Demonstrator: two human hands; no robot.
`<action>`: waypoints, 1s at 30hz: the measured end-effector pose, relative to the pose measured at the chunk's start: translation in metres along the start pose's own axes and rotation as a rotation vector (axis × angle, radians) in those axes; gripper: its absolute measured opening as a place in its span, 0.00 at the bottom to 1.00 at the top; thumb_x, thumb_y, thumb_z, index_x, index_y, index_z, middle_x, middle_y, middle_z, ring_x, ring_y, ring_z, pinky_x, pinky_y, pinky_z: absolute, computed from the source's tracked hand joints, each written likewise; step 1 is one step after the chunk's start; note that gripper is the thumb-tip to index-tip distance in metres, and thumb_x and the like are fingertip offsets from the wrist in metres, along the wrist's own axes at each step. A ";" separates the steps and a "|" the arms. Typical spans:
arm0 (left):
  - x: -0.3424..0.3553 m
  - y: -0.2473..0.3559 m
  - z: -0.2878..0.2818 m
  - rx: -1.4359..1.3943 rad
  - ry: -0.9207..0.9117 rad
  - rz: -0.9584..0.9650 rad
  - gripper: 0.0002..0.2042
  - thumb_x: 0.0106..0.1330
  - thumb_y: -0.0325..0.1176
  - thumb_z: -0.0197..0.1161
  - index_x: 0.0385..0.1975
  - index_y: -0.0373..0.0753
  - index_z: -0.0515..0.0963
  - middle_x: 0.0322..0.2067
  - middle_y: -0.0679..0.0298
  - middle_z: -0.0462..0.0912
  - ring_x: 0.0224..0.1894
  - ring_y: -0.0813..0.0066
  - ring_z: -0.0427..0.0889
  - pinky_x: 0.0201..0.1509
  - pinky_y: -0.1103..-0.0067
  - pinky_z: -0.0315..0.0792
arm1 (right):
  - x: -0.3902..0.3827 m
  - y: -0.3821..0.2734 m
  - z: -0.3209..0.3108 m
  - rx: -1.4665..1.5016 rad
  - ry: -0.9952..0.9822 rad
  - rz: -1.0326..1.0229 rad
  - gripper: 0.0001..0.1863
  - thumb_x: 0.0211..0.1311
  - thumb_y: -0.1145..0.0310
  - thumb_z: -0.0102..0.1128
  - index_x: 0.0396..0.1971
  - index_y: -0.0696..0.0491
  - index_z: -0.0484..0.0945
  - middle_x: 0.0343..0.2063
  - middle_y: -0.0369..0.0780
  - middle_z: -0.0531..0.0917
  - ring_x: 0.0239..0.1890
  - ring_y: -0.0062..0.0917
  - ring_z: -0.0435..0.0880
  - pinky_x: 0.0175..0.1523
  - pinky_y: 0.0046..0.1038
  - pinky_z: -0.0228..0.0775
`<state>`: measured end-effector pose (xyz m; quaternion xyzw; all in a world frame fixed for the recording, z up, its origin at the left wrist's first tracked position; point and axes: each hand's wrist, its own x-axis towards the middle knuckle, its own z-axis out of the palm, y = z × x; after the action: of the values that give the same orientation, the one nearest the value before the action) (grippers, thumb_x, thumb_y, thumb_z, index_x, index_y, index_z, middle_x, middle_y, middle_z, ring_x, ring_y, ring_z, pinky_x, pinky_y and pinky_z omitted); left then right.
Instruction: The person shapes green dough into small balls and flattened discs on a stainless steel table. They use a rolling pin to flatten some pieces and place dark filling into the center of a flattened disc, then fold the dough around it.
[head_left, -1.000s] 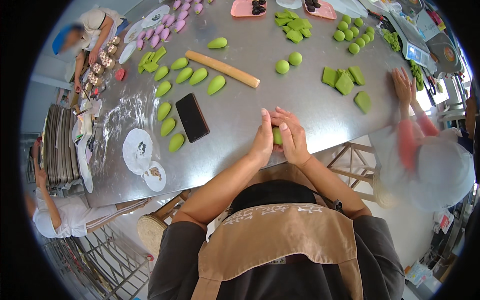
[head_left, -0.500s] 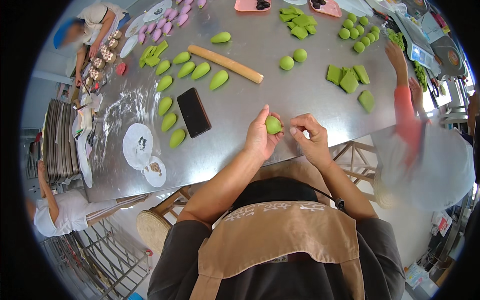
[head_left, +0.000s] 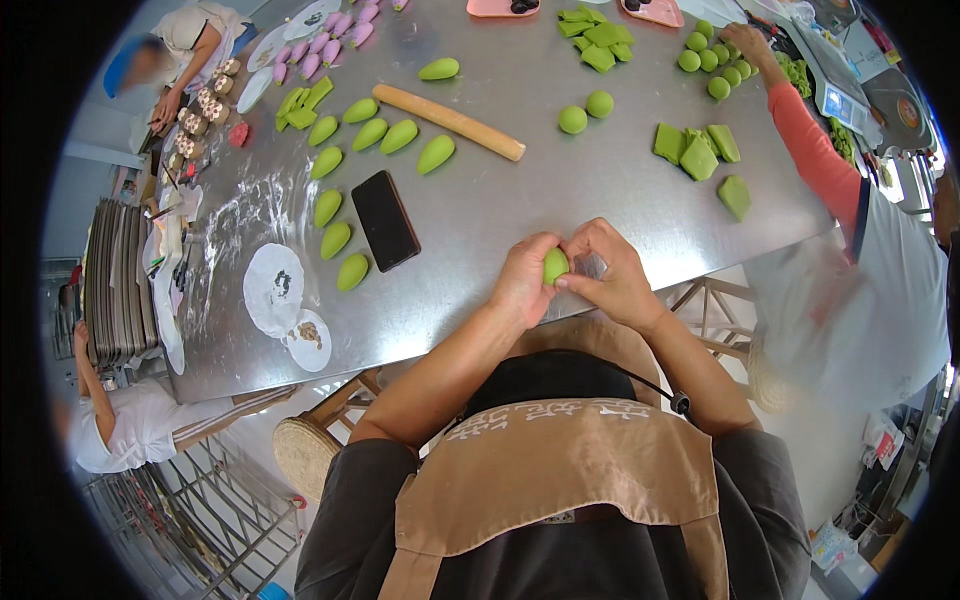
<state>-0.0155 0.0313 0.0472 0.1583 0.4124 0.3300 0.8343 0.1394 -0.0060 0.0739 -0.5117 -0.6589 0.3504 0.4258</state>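
Note:
A green dough piece (head_left: 555,265) sits between my two hands above the table's near edge. Closed around its left side is my left hand (head_left: 525,272). My right hand (head_left: 608,272) presses its thumb and fingers against the right side of the same piece. Fingers hide part of the dough. Several shaped green dough pieces (head_left: 436,154), pointed at one end, lie in a curve ahead and to the left. Two round green dough balls (head_left: 573,120) rest farther ahead. Flat green dough pieces (head_left: 699,158) lie overlapping to the right.
A wooden rolling pin (head_left: 450,122) and a dark phone (head_left: 385,221) lie left of centre on the metal table (head_left: 480,200). White paper rounds (head_left: 274,290) lie near left. A co-worker's hand (head_left: 748,42) is by several green balls (head_left: 718,88) at far right.
My right hand has moved left and now touches the dough piece in my left hand. The co-worker's arm at the right has reached farther over the table, to the green balls.

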 end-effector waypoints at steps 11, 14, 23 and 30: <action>0.005 0.010 0.002 1.022 0.026 0.988 0.09 0.65 0.36 0.63 0.29 0.38 0.76 0.36 0.60 0.77 0.36 0.65 0.75 0.38 0.69 0.69 | -0.009 0.031 -0.001 0.145 0.094 0.061 0.23 0.53 0.65 0.72 0.47 0.55 0.75 0.38 0.39 0.79 0.42 0.27 0.78 0.49 0.30 0.72; 0.026 0.006 -0.023 1.532 0.001 1.276 0.10 0.60 0.35 0.66 0.31 0.36 0.75 0.45 0.54 0.73 0.49 0.53 0.71 0.53 0.62 0.65 | -0.015 0.049 0.006 0.025 0.169 0.140 0.19 0.59 0.63 0.67 0.46 0.57 0.75 0.39 0.41 0.79 0.42 0.28 0.77 0.48 0.30 0.71; 0.022 -0.010 -0.050 0.688 -0.201 0.767 0.39 0.72 0.63 0.40 0.73 0.40 0.46 0.72 0.48 0.51 0.75 0.52 0.47 0.76 0.61 0.42 | 0.024 0.071 0.054 0.583 0.247 0.178 0.23 0.76 0.55 0.40 0.57 0.59 0.67 0.56 0.43 0.72 0.61 0.29 0.68 0.67 0.33 0.57; 0.038 -0.014 -0.024 0.417 -0.143 0.728 0.42 0.72 0.67 0.33 0.75 0.43 0.36 0.74 0.48 0.41 0.76 0.57 0.40 0.77 0.63 0.35 | 0.026 0.049 0.082 0.723 0.218 0.148 0.37 0.76 0.45 0.36 0.70 0.59 0.51 0.70 0.48 0.59 0.73 0.38 0.54 0.76 0.39 0.43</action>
<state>-0.0121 0.0469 0.0035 0.4812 0.3286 0.5007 0.6401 0.0796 0.0284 0.0027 -0.4090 -0.4049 0.5334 0.6199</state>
